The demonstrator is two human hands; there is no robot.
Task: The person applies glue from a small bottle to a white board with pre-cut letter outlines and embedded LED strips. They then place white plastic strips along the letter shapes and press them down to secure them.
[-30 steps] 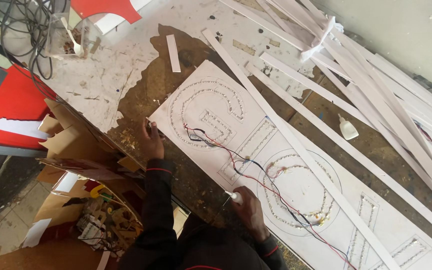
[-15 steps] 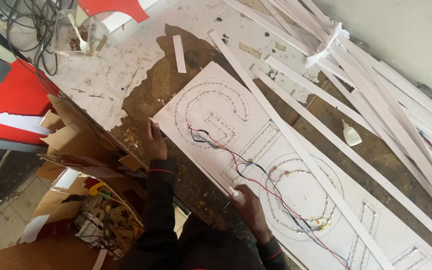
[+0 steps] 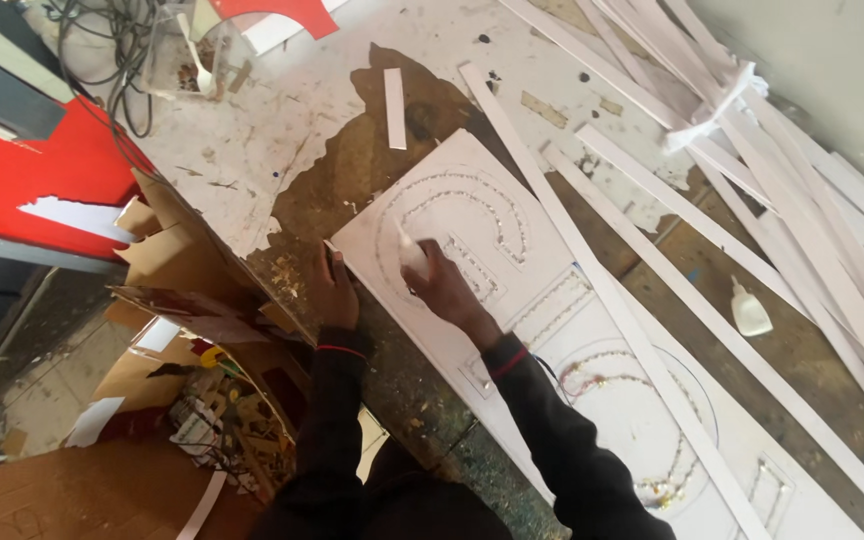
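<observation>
R hand [image 3: 439, 283] was closed around a small white bottle [image 3: 412, 252], nozzle end pointing down onto the white sign panel [image 3: 592, 330], right over the curved letter groove w/ its row of tiny lights [image 3: 472, 215]. L hand [image 3: 335, 290] lay flat, fingers spread narrow, pressing the panel's near-left corner where it met the surface [image 3: 252, 150] edge.

Risks, as judgement only:
- Bottle squeezed too hard or held too long in one spot: whatever's inside could blob over the lights instead of staying in the groove. Can't tell from this view whether the tip touched the panel.
- Panel sat close to the near edge of the surface, above the cardboard scraps [image 3: 177, 265] and the clutter below. If the L hand let up, a push from the R could skid or tip the panel that way.
- A long white strip [image 3: 602, 290] lay diagonally across the panel, just beside the R forearm; a sleeve could catch and drag it through the wiring.
- Thin wires [image 3: 552, 375] ran under the R forearm toward the round letter; an elbow shift might snag them.
- A 2nd white bottle [image 3: 750, 310] lay towards the far-right side among the strips, well apart, no threat.
</observation>
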